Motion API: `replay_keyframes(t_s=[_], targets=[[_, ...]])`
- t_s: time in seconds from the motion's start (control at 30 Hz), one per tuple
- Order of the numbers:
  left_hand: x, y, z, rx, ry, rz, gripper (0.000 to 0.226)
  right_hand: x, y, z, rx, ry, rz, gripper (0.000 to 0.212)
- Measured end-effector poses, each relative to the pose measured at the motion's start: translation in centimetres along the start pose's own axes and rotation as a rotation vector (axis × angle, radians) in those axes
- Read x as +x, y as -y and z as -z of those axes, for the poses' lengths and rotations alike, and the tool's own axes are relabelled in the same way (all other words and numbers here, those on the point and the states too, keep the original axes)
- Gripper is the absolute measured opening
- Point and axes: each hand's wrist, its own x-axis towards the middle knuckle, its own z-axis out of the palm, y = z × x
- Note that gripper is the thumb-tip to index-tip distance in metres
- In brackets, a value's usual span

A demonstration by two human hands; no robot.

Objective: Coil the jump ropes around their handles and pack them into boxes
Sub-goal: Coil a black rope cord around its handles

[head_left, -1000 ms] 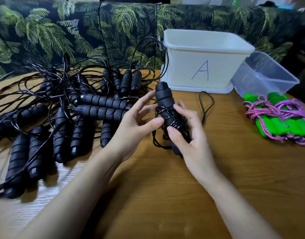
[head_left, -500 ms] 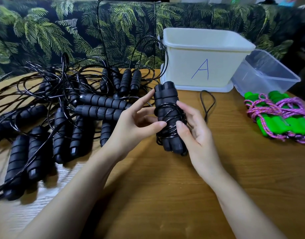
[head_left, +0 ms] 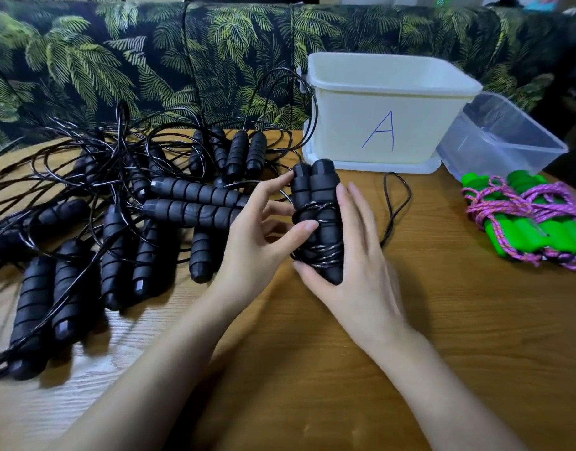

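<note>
Wooden table point(head_left: 443, 336) carries a tangled heap of black jump ropes point(head_left: 117, 216) at left, a white box point(head_left: 378, 125) marked A behind, and green-handled ropes point(head_left: 540, 229) at right. Over its middle, 2 black handles point(head_left: 322, 190), cord-wrapped, stand side by side, long axis pointing toward the box. The right hand point(head_left: 355, 255) wraps them from behind, and the left hand point(head_left: 257, 242) pinches their left side.

desk point(head_left: 443, 320): light wood grain, glare at the near left
sofa point(head_left: 182, 60): dark fabric with green palm-leaf print, behind desk
</note>
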Motion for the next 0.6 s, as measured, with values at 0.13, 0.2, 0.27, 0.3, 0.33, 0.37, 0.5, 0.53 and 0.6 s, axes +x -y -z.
replay_keyframes(t_s=[0.13, 0.2, 0.27, 0.3, 0.33, 0.37, 0.5, 0.53, 0.6], targets=[[0.0, -0.3, 0.4, 0.05, 0.031, -0.051, 0.061, 0.1, -0.6, 0.1, 0.142, 0.029, 0.023, 0.093], [0.0, -0.4, 0.7, 0.053, 0.065, -0.057, 0.061, 0.3, -0.8, 0.3, 0.279, 0.059, 0.013, 0.089], [0.0, -0.4, 0.9, 0.036, 0.112, -0.042, 0.061, 0.5, -0.9, 0.5, 0.361, 0.07, 0.024, 0.082], [0.0, -0.5, 1.0, 0.024, 0.132, -0.037, 0.061, 0.5, -1.0, 0.6, 0.39, 0.066, 0.028, 0.08], [-0.1, -0.5, 1.1, 0.011, 0.142, -0.033, 0.061, 0.6, -1.1, 0.7, 0.418, 0.062, 0.023, 0.079], [-0.1, -0.6, 1.1, -0.002, 0.143, -0.031, 0.061, 0.6, -1.2, 0.7, 0.449, 0.064, 0.01, 0.079], [0.0, -0.7, 1.0, -0.013, 0.059, -0.033, 0.067, 0.6, -1.3, 0.8, 0.519, 0.101, -0.028, 0.08], [0.0, -0.8, 0.9, -0.027, 0.03, -0.018, 0.068, 0.6, -1.2, 0.7, 0.496, 0.09, -0.02, 0.078], [0.0, -0.8, 0.8, -0.049, -0.002, 0.002, 0.066, 0.6, -1.2, 0.5, 0.408, 0.04, 0.018, 0.074]])
